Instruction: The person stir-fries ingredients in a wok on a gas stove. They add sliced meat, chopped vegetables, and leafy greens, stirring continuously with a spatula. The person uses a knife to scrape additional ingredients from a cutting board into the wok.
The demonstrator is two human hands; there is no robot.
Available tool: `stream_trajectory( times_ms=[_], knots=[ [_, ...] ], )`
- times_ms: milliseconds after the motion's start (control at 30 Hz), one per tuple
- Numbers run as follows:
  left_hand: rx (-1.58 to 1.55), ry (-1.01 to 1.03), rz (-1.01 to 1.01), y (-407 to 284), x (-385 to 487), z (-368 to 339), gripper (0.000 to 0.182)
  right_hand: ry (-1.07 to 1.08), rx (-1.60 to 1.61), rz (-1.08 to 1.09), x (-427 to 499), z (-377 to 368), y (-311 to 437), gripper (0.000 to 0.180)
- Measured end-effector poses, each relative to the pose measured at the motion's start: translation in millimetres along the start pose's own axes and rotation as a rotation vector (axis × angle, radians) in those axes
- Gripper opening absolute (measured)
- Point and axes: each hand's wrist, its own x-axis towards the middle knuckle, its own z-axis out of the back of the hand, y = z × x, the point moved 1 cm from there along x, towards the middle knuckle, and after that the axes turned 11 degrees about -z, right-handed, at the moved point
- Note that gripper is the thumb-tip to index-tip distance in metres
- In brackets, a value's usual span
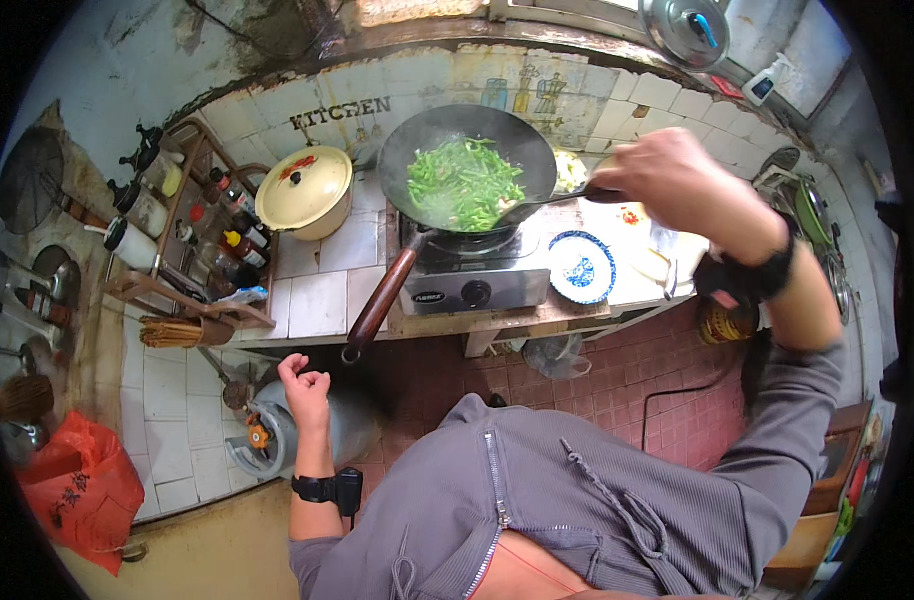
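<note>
A dark wok (pixel 397 161) with a wooden handle stands on a steel gas stove (pixel 457 289). Steam rises from chopped green vegetables (pixel 464 180) in it. My right hand (pixel 655 165), slightly blurred, grips the dark handle of a metal spatula (pixel 532 206), whose blade touches the vegetables at the wok's lower right. Below and left of the wok's handle (pixel 382 304), my left hand (pixel 305 382) hangs with its fingers loosely curled and touches nothing. A blue-patterned white plate (pixel 583 267) lies right of the stove.
A lidded cream enamel pot (pixel 304 191) stands left of the wok, beside a wooden rack (pixel 194 161) of bottles and jars. A gas cylinder (pixel 277 435) is under the counter. A bowl of pale food (pixel 569 171) sits behind the spatula. A red plastic bag (pixel 85 487) hangs at lower left.
</note>
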Motion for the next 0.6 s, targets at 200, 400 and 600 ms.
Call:
stream_trajectory(
  times_ms=[200, 400, 600],
  knots=[
    [0.053, 0.046, -0.072, -4.5, 2.5, -7.7, 0.046, -0.099, 0.272, -0.190, 84.0, -35.1, 20.7, 0.018],
    [-0.106, -0.051, 0.098, -9.7, -15.5, 7.4, 0.033, 0.254, 0.581, -0.335, 101.4, -43.4, -77.8, 0.028],
    [0.162, -0.049, 0.044, -11.1, -31.0, 20.5, 0.032, 0.331, 1.266, -0.361, 149.2, -118.9, -17.7, 0.036]
  ],
)
